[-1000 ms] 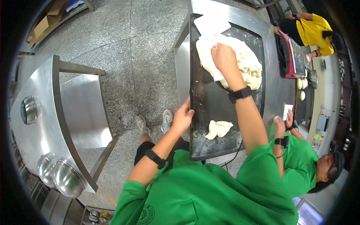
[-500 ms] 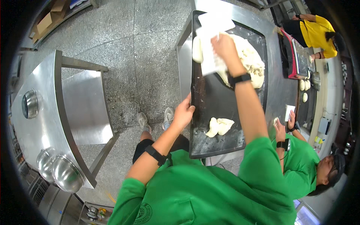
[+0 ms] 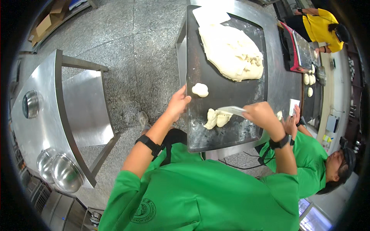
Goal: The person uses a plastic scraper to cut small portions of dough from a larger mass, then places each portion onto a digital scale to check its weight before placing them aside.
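With the fingers (image 3: 251,110) of the right hand (image 3: 264,115), gripping a white scraper (image 3: 233,110). Wearing a green shirt (image 3: 208,192), printed with a round emblem (image 3: 143,211) and lettering. Holding it at a dough clump (image 3: 222,120) on the near part of the dark tray (image 3: 231,93), contact unclear. With the left hand (image 3: 178,104), touching the tray's left rim, too hidden to tell whether gripping. Farther on, past a small dough lump (image 3: 200,90), to a large dough mass (image 3: 229,50) and a white sheet (image 3: 211,15).

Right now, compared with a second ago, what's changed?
The right hand, holding the scraper, pulled back from the big dough to the near dough. A small piece now lies apart, by the left edge of the tray. The left hand stays at that edge.
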`<state>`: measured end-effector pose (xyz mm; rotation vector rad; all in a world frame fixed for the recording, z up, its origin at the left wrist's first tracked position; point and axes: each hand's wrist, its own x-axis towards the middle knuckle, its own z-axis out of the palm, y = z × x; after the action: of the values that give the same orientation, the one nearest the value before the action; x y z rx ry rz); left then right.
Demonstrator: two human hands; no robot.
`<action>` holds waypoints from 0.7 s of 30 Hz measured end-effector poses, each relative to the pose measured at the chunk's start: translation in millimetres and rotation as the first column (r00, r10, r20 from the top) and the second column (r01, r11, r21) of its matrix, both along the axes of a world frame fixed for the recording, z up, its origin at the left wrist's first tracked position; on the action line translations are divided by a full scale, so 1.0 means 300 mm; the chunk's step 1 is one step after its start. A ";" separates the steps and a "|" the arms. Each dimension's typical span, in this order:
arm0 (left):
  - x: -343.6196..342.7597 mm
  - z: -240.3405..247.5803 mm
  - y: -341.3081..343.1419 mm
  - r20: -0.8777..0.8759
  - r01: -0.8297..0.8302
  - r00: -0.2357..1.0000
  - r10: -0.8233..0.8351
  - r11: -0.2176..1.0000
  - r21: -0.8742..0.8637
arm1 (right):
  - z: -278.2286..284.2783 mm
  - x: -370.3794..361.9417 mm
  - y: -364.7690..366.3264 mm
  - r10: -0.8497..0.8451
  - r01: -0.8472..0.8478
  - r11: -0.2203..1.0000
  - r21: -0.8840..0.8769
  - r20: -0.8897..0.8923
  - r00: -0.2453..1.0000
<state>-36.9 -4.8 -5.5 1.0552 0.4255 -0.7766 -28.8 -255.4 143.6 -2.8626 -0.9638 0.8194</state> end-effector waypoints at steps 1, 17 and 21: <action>-0.002 -0.005 0.003 -0.004 -0.004 1.000 0.005 1.000 0.019 | 0.026 0.002 0.002 -0.059 0.051 0.996 0.072 0.107 0.993; -0.017 0.009 0.011 -0.026 -0.036 0.999 0.032 0.988 -0.147 | -0.023 -0.078 -0.078 0.227 -0.282 0.947 0.152 0.305 0.925; -0.027 -0.017 -0.004 0.102 -0.017 0.994 0.029 0.993 -0.119 | -0.077 -0.108 -0.056 -0.008 -0.118 0.966 0.231 0.483 0.876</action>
<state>-45.0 -6.1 -10.7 0.9733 0.2987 -0.7147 -61.1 -272.2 120.4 -2.8621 -1.0938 -0.0441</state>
